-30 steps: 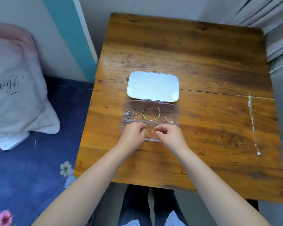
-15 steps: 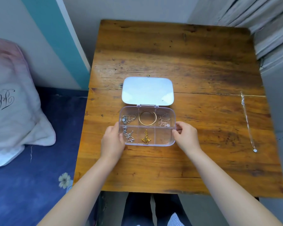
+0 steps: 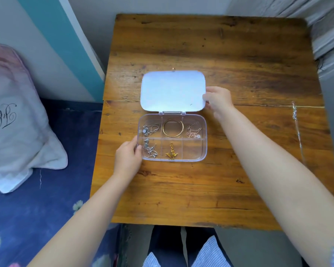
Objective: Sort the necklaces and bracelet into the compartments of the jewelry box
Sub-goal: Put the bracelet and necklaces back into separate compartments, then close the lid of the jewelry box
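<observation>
Jewelry box [image 3: 204, 149] open on table [image 3: 181, 189], five compartments filled, near-right one empty, chain [image 3: 296, 128] well apart on table's right edge unsorted; left hand [image 3: 128, 159] curled against box's left wall, right hand [image 3: 218, 101] pinching lid [image 3: 172, 91] edge.

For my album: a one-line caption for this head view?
Left hand steadies jewelry box; right hand grips its open lid.
</observation>
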Demonstrator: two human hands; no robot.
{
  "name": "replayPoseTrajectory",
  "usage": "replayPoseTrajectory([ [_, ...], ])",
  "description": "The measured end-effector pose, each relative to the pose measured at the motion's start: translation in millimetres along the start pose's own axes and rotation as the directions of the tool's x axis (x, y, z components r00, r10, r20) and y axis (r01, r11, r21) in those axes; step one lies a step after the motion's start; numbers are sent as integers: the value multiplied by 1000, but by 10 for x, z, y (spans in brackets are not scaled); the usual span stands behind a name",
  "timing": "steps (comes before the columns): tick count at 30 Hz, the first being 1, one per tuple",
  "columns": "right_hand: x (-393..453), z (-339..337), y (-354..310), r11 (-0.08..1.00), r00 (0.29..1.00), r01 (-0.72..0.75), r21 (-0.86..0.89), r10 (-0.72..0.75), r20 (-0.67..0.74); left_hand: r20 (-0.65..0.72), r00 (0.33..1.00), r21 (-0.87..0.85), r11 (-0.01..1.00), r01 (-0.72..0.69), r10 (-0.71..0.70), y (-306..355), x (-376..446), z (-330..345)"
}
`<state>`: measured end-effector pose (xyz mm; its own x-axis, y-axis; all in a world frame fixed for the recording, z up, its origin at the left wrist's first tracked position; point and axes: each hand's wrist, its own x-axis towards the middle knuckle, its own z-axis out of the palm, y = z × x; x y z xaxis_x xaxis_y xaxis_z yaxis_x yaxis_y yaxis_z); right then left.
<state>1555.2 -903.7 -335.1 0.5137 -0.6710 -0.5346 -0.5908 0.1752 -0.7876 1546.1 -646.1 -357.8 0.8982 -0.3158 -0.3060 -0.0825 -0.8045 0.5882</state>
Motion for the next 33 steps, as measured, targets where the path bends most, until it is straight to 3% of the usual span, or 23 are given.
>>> replayPoseTrajectory([
  [2, -159, -115, -4, 991, 991, 121, 52, -124, 58, 3, 998, -147, 987, 66, -66, 9, -45, -27],
  [5, -481, -312, 110, 952, 948, 306, 13, -306, 93, 82, 979, -434, 878, 202, -185, 55, -156, -115],
  [9, -851, -467, 435, 939, 931, 336, -74, -319, 179, 140, 940, -593, 734, 330, -310, 86, -166, -224],
  [11, -941, -499, 595, 931, 937, 316, -184, -275, 217, 149, 935, -577, 740, 347, -323, 91, -159, -244],
  [13, -1007, -494, 737, 920, 950, 291, -262, -245, 193, 161, 938, -467, 814, 346, -306, 74, -168, -235],
  [15, -1077, -430, 831, 948, 973, 207, -241, -173, 152, 204, 943, -352, 879, 322, -264, 41, -178, -189],
  [19, -1183, -201, 932, 969, 983, 108, -220, -70, 171, 223, 960, -291, 928, 233, -171, 78, -163, -89],
  [23, -1250, -34, 891, 995, 997, 62, -79, -58, 59, 120, 978, -318, 926, 201, -171, 180, -164, -8],
  [33, -362, 373, -38, 986, 984, 160, 49, -164, 76, -95, 978, -422, 897, 129, -186, 649, 926, -189],
])
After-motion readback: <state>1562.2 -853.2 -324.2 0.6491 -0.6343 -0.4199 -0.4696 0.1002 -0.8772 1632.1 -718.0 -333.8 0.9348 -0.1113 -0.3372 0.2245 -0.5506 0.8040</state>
